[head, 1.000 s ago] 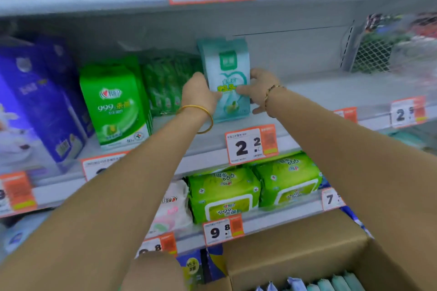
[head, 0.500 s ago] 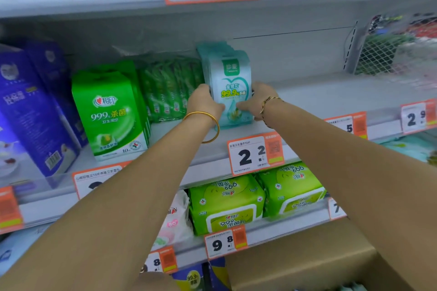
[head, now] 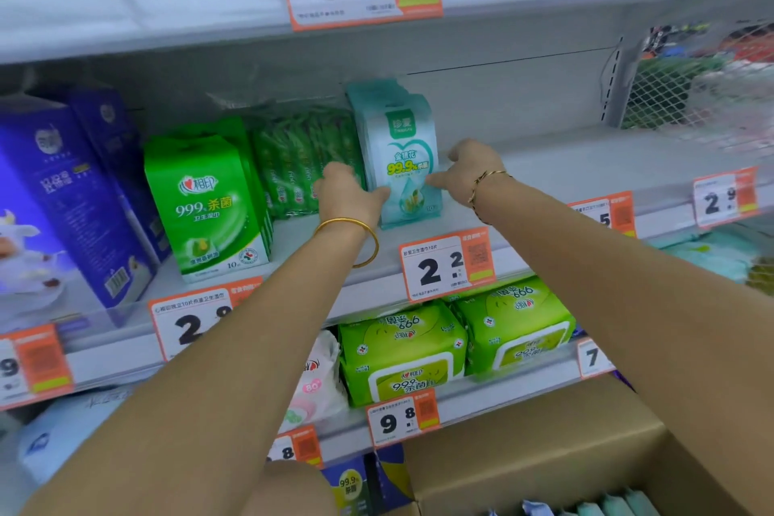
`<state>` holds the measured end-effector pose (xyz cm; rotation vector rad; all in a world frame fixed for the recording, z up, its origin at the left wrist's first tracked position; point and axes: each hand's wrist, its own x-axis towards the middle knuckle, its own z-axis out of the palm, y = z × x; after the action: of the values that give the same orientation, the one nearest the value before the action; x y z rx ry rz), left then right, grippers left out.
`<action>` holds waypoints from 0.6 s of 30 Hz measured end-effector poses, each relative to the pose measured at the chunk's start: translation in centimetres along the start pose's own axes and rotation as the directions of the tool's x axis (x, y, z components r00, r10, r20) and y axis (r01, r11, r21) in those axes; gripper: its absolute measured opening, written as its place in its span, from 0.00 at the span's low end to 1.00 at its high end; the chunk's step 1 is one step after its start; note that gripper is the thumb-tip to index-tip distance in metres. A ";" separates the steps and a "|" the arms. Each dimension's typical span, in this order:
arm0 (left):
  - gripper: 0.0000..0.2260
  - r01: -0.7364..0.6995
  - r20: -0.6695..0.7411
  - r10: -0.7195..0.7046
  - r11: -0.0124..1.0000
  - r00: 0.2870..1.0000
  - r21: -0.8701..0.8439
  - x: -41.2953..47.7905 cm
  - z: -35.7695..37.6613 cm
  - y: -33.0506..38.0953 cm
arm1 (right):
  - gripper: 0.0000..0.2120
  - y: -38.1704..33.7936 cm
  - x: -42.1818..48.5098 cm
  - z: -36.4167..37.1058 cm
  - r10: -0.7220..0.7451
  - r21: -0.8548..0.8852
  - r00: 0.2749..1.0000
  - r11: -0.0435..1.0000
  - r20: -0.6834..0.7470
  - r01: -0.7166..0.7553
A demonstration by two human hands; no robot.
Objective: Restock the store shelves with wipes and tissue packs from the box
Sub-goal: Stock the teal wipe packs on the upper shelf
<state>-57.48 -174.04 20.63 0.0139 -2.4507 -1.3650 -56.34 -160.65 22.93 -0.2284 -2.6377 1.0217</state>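
A row of teal and white wipes packs (head: pixel 404 155) stands upright on the middle shelf (head: pixel 544 168). My left hand (head: pixel 347 193) grips the left edge of the front pack, thumb on its face. On the right side my right hand (head: pixel 469 172) holds the same pack, thumb across its lower front. The brown cardboard box (head: pixel 544 448) sits at the bottom right, with the tops of several teal packs (head: pixel 603 507) showing inside it.
Left of the teal row lie dark green sachets (head: pixel 301 168), a bright green 999 pack (head: pixel 209 201) and blue cartons (head: pixel 63 197). Green wipes bundles (head: pixel 402 352) fill the shelf below. Bare shelf stretches right toward a wire mesh divider (head: pixel 670 84).
Both hands have stayed on the teal pack and set it more upright against the row behind. The view has shifted slightly down and left.
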 end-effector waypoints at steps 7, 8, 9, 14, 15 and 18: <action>0.15 -0.078 0.205 0.215 0.848 0.955 -0.524 -15.0 -1.0 -2.2 | 0.07 5.3 -14.9 -2.3 -0.096 0.498 0.995 0.863 -0.014 0.090; 0.15 -0.011 0.333 0.196 0.875 0.923 -0.484 -17.5 -0.3 -3.8 | 0.08 7.3 -17.0 -1.6 -0.073 0.462 0.995 0.887 0.073 0.031; 0.15 0.057 0.462 0.151 0.913 0.874 -0.405 -19.5 0.8 -5.6 | 0.08 9.8 -18.6 -0.3 -0.026 0.412 0.986 0.910 0.163 -0.044; 0.14 -0.089 0.799 -0.089 0.980 0.595 0.176 -23.0 6.5 -12.1 | 0.04 21.8 -24.5 9.9 0.340 -0.153 0.690 0.935 0.639 -0.319; 0.14 -0.136 0.828 -0.100 0.969 0.552 0.207 -23.1 7.3 -12.5 | 0.07 23.1 -25.4 11.9 0.394 -0.279 0.583 0.918 0.710 -0.281; 0.13 -0.238 0.852 -0.116 0.933 0.511 0.269 -23.4 8.7 -13.3 | 0.18 25.3 -28.3 16.5 0.504 -0.429 0.303 0.858 0.809 -0.283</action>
<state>-39.97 -170.13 -1.21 -0.8913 -3.4408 -0.9555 -34.26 -159.68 -12.04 -0.5308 -3.8819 1.2585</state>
